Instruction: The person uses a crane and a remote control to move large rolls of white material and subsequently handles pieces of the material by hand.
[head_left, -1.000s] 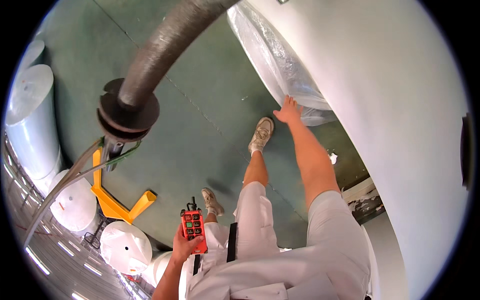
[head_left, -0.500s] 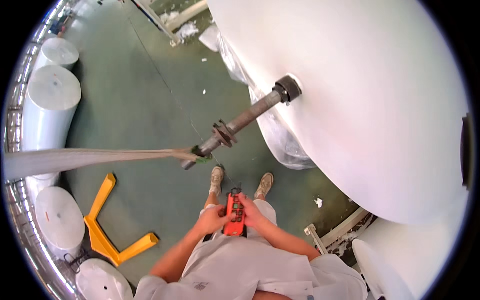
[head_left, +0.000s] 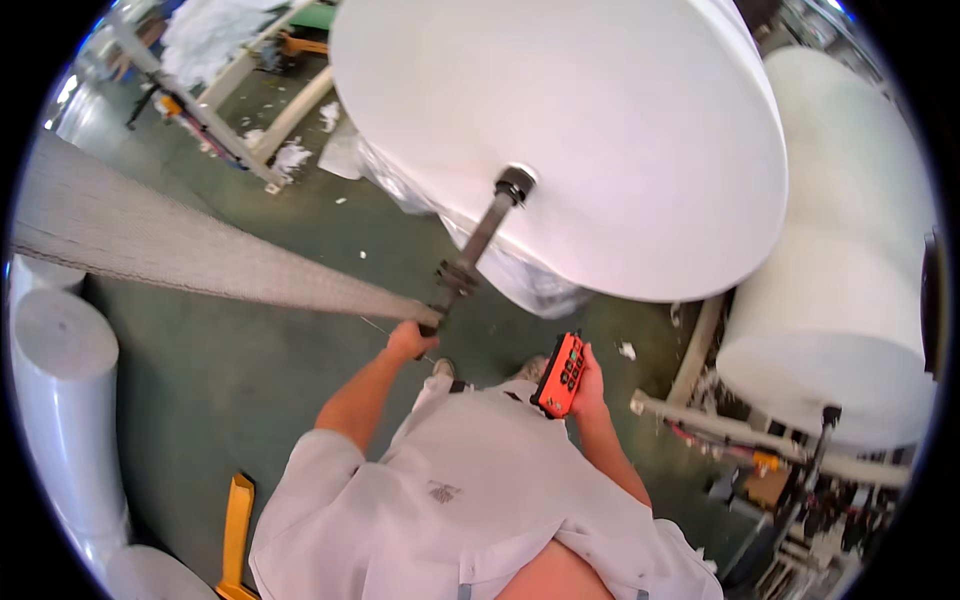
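My left hand (head_left: 407, 342) closes round the near end of a metal shaft (head_left: 486, 232), right where a wide woven lifting sling (head_left: 250, 262) meets it. Whether its fingers press on the sling as well is hidden. The shaft carries a flanged collar (head_left: 457, 278) midway and runs through a black ring (head_left: 515, 185) into the core of a huge white roll (head_left: 600, 130). In my right hand (head_left: 591, 382) is an orange remote control (head_left: 560, 376) with dark buttons, held at waist height and tilted.
Another large white roll (head_left: 830, 270) rests on a frame (head_left: 720, 425) at the right. Wrapped rolls (head_left: 65, 340) stand along the left, near a yellow metal leg (head_left: 237, 530). A pale frame (head_left: 235, 90) with white scraps lies at the far left. Plastic film (head_left: 535, 285) hangs under the big roll.
My left hand has left the remote and moved up to the shaft's end. The remote now sits in my right hand alone, farther right. The view has shifted to the right.
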